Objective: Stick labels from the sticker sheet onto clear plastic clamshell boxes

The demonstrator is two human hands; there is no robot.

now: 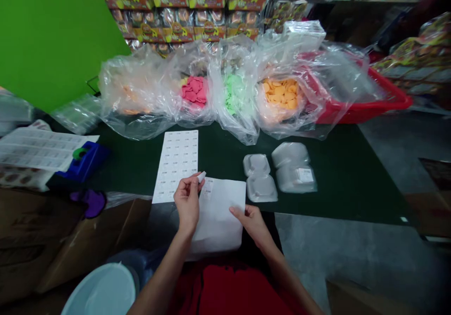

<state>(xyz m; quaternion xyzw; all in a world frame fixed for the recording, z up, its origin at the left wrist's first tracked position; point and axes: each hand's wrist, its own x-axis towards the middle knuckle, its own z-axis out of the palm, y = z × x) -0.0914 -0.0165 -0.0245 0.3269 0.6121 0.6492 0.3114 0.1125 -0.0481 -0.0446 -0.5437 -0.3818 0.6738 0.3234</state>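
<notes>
My left hand pinches a small white sticker between thumb and fingers. Beneath it is a mostly blank white backing sheet, with a few printed labels left near its top left corner. My right hand grips this sheet by its right edge, thumb on top. A full sheet of printed labels lies flat on the table just beyond my left hand. To the right rest an open clear plastic clamshell box and a clear stack of such boxes, which bears a white label.
Clear bags of pink pieces, green pieces and orange pieces line the back of the dark green table. A red basket stands back right. A blue tape dispenser sits left; a pale bucket is below.
</notes>
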